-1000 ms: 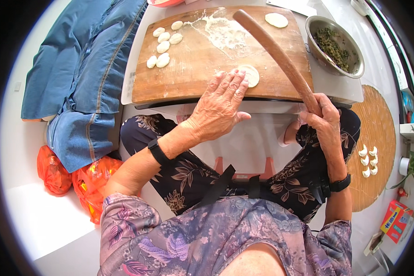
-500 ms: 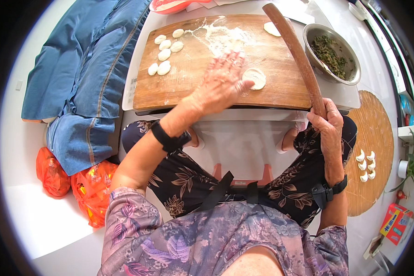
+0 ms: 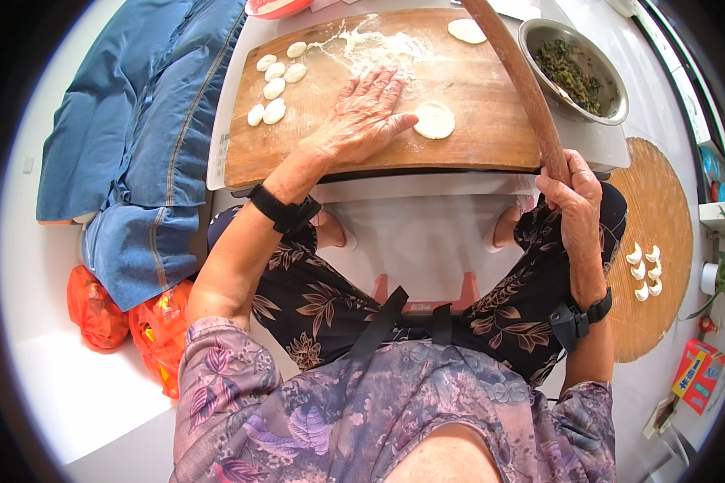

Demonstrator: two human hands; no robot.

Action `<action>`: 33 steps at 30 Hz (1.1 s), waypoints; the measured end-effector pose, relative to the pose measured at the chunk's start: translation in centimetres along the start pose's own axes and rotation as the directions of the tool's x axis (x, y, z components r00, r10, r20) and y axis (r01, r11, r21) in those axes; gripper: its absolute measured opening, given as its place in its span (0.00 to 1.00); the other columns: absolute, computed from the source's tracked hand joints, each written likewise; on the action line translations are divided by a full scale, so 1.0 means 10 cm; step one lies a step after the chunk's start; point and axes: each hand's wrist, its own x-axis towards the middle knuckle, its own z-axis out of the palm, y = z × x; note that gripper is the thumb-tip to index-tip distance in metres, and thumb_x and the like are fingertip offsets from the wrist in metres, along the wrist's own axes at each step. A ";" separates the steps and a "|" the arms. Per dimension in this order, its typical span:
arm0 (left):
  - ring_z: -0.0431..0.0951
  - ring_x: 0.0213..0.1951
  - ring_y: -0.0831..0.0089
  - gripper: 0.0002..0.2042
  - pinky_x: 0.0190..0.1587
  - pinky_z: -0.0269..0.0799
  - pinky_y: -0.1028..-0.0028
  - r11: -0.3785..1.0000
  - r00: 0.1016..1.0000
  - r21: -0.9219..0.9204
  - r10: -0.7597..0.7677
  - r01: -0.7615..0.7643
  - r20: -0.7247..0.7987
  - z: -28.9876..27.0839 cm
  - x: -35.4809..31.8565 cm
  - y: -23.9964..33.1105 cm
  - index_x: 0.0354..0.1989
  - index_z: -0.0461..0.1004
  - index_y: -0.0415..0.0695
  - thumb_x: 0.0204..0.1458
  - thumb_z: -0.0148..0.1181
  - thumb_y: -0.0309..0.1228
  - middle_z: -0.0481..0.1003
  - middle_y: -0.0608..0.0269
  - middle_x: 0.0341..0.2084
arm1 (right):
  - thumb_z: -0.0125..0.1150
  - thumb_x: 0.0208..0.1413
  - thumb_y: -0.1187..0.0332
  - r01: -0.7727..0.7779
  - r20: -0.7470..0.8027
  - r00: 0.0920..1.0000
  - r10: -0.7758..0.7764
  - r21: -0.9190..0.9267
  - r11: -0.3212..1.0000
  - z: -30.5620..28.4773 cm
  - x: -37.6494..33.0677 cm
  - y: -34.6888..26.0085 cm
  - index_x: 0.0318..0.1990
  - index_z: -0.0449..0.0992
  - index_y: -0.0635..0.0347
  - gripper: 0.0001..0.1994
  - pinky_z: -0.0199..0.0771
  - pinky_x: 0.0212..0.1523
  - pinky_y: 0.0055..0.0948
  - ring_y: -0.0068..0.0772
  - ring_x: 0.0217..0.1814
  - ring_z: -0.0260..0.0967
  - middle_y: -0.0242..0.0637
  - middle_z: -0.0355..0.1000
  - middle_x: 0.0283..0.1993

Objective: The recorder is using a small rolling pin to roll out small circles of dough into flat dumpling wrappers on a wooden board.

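My left hand (image 3: 368,117) lies over the wooden board (image 3: 483,101) with its fingers stretched out and apart, holding nothing. The tip of its thumb is beside a round, flat dough wrapper (image 3: 434,120). My right hand (image 3: 573,193) is wrapped round the lower end of a long brown rolling pin (image 3: 514,68), which slants up and to the left across the board's right side. Several small dough pieces (image 3: 274,88) sit at the board's left. White flour (image 3: 379,48) is smeared over the far middle. A second flat wrapper (image 3: 466,30) lies at the far right.
Right of the board stands a steel bowl (image 3: 613,101) of chopped green filling (image 3: 570,72). Lower right, a round woven mat (image 3: 660,209) bears several shaped dumplings (image 3: 646,272). Blue denim cloth (image 3: 149,105) and red plastic bags (image 3: 157,322) are at left. A red bowl (image 3: 275,6) shows at the far edge.
My left hand has shifted left, and its thumb no longer covers the wrapper's edge. The rolling pin stays in my right hand. The whole view has shifted slightly.
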 end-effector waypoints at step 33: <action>0.48 0.70 0.53 0.37 0.71 0.36 0.58 0.929 0.978 -0.321 0.139 -0.182 -0.152 -0.11 -0.23 0.56 0.66 0.55 0.33 0.63 0.32 0.57 0.55 0.42 0.67 | 0.61 0.50 0.73 -0.015 0.039 0.999 0.017 -0.057 0.998 -0.02 -0.02 -0.01 0.42 0.71 0.63 0.12 0.52 0.26 0.14 0.12 0.24 0.53 0.23 0.62 0.28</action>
